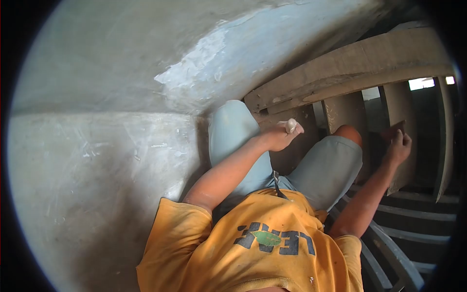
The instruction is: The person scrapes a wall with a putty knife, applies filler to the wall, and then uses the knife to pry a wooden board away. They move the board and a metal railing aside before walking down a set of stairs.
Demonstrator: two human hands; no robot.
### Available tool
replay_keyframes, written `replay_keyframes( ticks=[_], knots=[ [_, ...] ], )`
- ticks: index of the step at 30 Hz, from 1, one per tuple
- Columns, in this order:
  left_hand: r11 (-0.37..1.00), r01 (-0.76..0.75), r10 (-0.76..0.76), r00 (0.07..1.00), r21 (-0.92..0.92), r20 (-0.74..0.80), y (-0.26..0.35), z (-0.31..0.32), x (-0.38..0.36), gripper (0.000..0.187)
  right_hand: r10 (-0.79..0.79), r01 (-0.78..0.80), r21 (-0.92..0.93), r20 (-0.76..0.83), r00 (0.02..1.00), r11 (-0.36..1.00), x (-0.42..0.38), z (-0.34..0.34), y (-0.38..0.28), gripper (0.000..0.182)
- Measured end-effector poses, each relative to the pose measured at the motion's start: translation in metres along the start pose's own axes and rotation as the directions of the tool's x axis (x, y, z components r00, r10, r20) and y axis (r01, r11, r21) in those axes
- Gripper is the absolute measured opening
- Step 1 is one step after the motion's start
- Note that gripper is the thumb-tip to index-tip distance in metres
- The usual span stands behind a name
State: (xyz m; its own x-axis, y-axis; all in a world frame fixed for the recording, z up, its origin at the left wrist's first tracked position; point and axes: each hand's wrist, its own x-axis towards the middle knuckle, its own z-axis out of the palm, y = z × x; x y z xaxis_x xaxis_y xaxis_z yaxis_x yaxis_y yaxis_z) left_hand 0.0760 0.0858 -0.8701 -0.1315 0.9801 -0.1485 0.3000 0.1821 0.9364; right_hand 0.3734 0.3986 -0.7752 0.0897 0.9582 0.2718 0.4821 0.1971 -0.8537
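My left hand (279, 137) is closed above my bent left knee, its fingers wrapped round a whitish object with a rounded end (291, 125) that sticks up past the thumb. The rest of that object is hidden in the fist. Out to the right, my right hand (401, 147) pinches a thin, flat reddish-brown piece (393, 131) between thumb and fingers. This hand is close to the wooden stair treads, with the flat piece overlapping one tread (400, 104) in this view.
A grey plastered wall (97, 185) rises on my left, with a pale white patch (199, 63) on the surface ahead. A thick curved wooden beam (350, 61) runs along the treads. Grey metal bars (413, 236) lie at lower right.
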Motion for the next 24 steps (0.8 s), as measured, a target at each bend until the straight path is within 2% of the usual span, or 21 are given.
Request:
replay_keyframes(
  ticks=[1,2,3,4,5,7,9,11,13,14,16,18,19,21,22,24],
  knots=[
    [0.994,0.092,-0.095,0.995,0.062,0.039,0.002,-0.007,-0.003,0.052,-0.074,0.062,-0.236,-0.042,0.996,0.97,0.008,-0.015,-0.001,0.029],
    [0.975,0.183,-0.193,0.979,0.122,0.07,0.001,-0.009,-0.006,0.052,-0.087,0.073,-0.238,-0.05,0.995,0.969,0.009,-0.026,-0.004,0.029],
    [0.979,0.173,-0.18,0.982,0.105,0.058,0.002,-0.007,-0.005,0.052,-0.131,0.073,-0.483,-0.087,0.988,0.872,0.016,-0.035,-0.011,0.03],
    [0.978,0.181,-0.192,0.976,0.105,0.103,0.006,-0.004,-0.003,0.052,-0.191,0.066,-0.692,-0.104,0.976,0.719,0.026,-0.04,-0.019,0.032],
    [0.975,0.192,-0.208,0.967,0.114,0.149,0.01,-0.003,-0.003,0.052,-0.212,0.093,-0.689,-0.089,0.973,0.719,0.024,-0.04,-0.027,0.032],
    [0.98,0.17,-0.182,0.976,0.103,0.122,0.006,0.01,0.001,0.049,-0.08,-0.066,-0.828,-0.132,0.988,0.557,0.006,-0.042,-0.03,0.031],
    [0.953,0.171,-0.189,0.981,0.248,0.049,0.002,0.023,0.01,0.044,0.029,-0.095,-0.824,-0.095,0.995,0.558,0.008,-0.049,0.0,0.031],
    [0.952,0.121,-0.126,0.992,0.28,-0.002,-0.012,0.028,0.02,0.041,-0.009,-0.067,-0.785,-0.091,0.996,0.616,0.008,-0.056,0.033,0.032],
    [0.891,0.085,-0.104,0.994,0.447,0.018,-0.022,0.026,0.03,0.04,-0.036,-0.032,-0.746,-0.074,0.997,0.666,0.011,-0.05,0.04,0.033],
    [0.889,0.084,-0.104,0.994,0.45,0.02,-0.018,0.021,0.032,0.04,-0.019,-0.054,-0.737,-0.089,0.996,0.674,0.01,-0.048,0.039,0.036],
    [0.87,0.249,-0.244,0.967,0.425,-0.066,-0.004,0.007,0.035,0.04,0.002,-0.08,-0.731,-0.106,0.994,0.678,0.0,-0.045,0.032,0.039],
    [0.881,0.235,-0.222,0.972,0.41,-0.08,-0.01,0.002,0.033,0.04,-0.172,0.042,-0.715,-0.11,0.979,0.698,-0.008,-0.042,0.024,0.047],
    [0.89,0.221,-0.198,0.975,0.4,-0.099,-0.013,-0.002,0.032,0.041,-0.175,0.044,-0.714,-0.11,0.978,0.699,-0.006,-0.044,0.03,0.047],
    [0.881,0.223,-0.201,0.975,0.418,-0.096,-0.015,-0.008,0.026,0.041,-0.309,0.132,-0.719,-0.119,0.944,0.683,-0.005,-0.048,0.039,0.052],
    [0.872,0.224,-0.207,0.974,0.435,-0.088,-0.015,-0.01,0.023,0.042,-0.309,0.127,-0.719,-0.127,0.942,0.683,-0.005,-0.05,0.044,0.052],
    [0.872,0.22,-0.201,0.975,0.437,-0.091,-0.008,-0.017,0.015,0.039,-0.422,0.231,-0.694,-0.115,0.899,0.682,-0.016,-0.052,0.029,0.05]
  ],
)
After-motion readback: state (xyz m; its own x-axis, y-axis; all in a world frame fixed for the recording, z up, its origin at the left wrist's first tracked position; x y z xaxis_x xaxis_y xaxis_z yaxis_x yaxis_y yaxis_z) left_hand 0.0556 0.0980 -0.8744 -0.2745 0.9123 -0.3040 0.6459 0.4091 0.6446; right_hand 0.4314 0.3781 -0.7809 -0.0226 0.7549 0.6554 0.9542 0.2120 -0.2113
